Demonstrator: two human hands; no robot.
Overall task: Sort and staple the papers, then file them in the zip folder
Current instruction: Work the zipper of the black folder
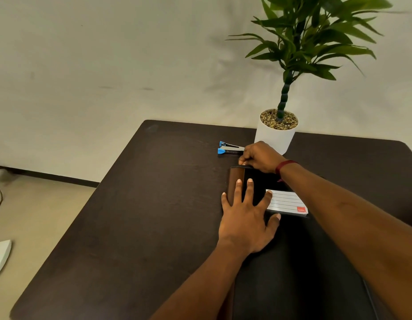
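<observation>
A black zip folder (290,245) with a brown spine strip and a white lined label (287,202) lies on the dark table (136,215). My left hand (245,218) lies flat on the folder with its fingers spread, pressing it down. My right hand (260,157) is at the folder's far edge, its fingers curled and pinching something small there, apparently the zip pull. A blue and silver stapler (229,148) lies on the table just beyond the folder, left of my right hand. No loose papers are in sight.
A white pot (273,137) with a green plant stands at the table's far edge, right behind my right hand. The table's left edge drops to a beige floor, where a white object (1,256) and a cable lie.
</observation>
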